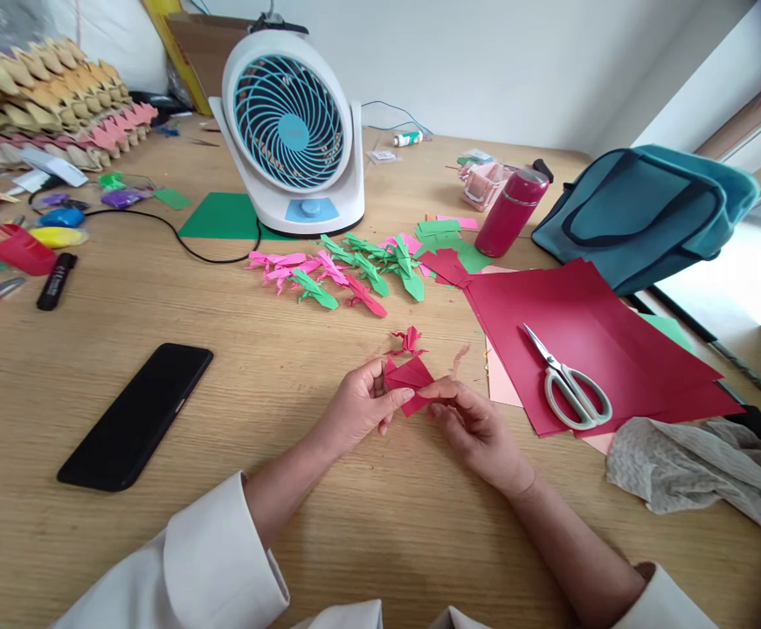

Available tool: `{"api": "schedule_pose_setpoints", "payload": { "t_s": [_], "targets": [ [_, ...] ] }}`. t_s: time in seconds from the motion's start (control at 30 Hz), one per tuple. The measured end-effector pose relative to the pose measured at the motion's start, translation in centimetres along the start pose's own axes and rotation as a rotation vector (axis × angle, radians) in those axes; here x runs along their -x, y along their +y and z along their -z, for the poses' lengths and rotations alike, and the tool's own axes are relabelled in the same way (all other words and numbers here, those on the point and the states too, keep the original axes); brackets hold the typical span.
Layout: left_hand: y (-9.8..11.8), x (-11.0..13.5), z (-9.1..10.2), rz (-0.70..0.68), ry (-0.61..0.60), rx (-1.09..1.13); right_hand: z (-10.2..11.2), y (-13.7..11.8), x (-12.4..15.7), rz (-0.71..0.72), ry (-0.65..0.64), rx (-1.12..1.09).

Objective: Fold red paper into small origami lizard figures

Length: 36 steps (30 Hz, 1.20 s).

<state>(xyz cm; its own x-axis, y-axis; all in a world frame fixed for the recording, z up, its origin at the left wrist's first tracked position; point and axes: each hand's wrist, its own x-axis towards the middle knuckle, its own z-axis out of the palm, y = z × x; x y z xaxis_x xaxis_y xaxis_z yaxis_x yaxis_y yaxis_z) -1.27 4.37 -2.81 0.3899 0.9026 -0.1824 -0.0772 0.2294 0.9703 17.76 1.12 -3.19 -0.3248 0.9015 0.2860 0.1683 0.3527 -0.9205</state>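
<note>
**Left grip clamped on folded red paper, right grip at its edge**

The left grip has its thumb across the front of the folded red paper and its fingers at the left edge, held together on it. The right grip meets the opposite edge with its index fingertip; whether its thumb closes on the paper too, I cannot tell. The paper, creased into a small diamond-like shape, is between the 2 grips, over the counter.

Just beyond the paper sits 1 small red figure with splayed legs. Farther back lies a cluster of green figures and pink figures, with 1 larger red figure at its front. Behind the cluster stands a white fan.

To the right, scissors rest on large red sheets, with a rumpled grey cloth beside the sheets. Beyond the sheets are a red bottle and a teal bag. To the left, well apart from both grips, a black phone lies flat, with a black marker farther back.
</note>
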Motion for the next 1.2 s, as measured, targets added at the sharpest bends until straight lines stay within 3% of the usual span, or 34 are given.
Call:
{"api": "schedule_pose_setpoints", "payload": {
  "t_s": [0.33,0.53,1.0,1.2],
  "targets": [
    [0.63,-0.04,0.34,0.098,-0.082,0.046,0.0,0.07,-0.26,0.085,0.071,0.213],
    [0.57,-0.1,0.58,0.116,-0.095,0.058,0.23,0.01,-0.36,0.168,-0.007,0.316],
    [0.03,-0.2,0.43,0.116,-0.109,-0.022,0.29,0.21,-0.27,0.125,0.029,0.26],
    [0.15,0.0,0.24,0.078,-0.121,-0.037,0.05,-0.19,-0.46,0.02,0.08,0.101]
  ]
}}
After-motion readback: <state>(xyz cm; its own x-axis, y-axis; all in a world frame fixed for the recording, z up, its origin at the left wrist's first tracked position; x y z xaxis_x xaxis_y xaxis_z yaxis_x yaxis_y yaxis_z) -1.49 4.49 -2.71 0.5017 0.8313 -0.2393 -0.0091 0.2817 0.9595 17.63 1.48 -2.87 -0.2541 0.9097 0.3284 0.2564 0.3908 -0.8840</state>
